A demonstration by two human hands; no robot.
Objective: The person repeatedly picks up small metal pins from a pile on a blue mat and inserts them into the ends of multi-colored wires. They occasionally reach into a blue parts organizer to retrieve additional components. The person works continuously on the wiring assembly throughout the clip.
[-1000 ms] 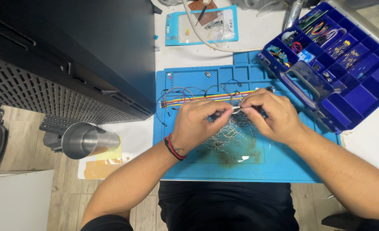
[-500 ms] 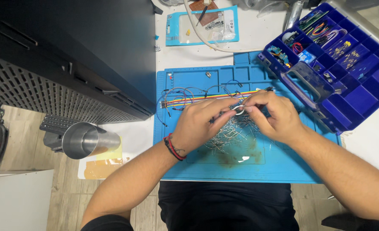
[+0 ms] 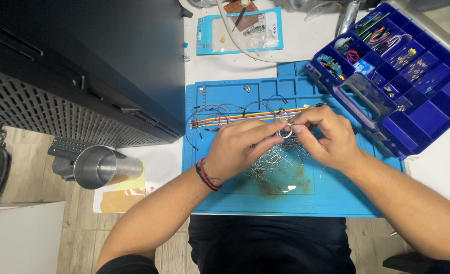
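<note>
Little has shifted in the past second: both hands stay together over the blue work mat point(image 3: 245, 203), the small silvery ring point(image 3: 285, 133) now showing more plainly between them. Seen from the head camera, the left hand point(image 3: 240, 149) and right hand point(image 3: 326, 137) each pinch the ring's rim with thumb and forefinger, above a heap of thin wire offcuts point(image 3: 273, 160). The ring looks light, stiff and slippery, best held by its edge. Its open face points up at the camera; being round, it has no long axis.
</note>
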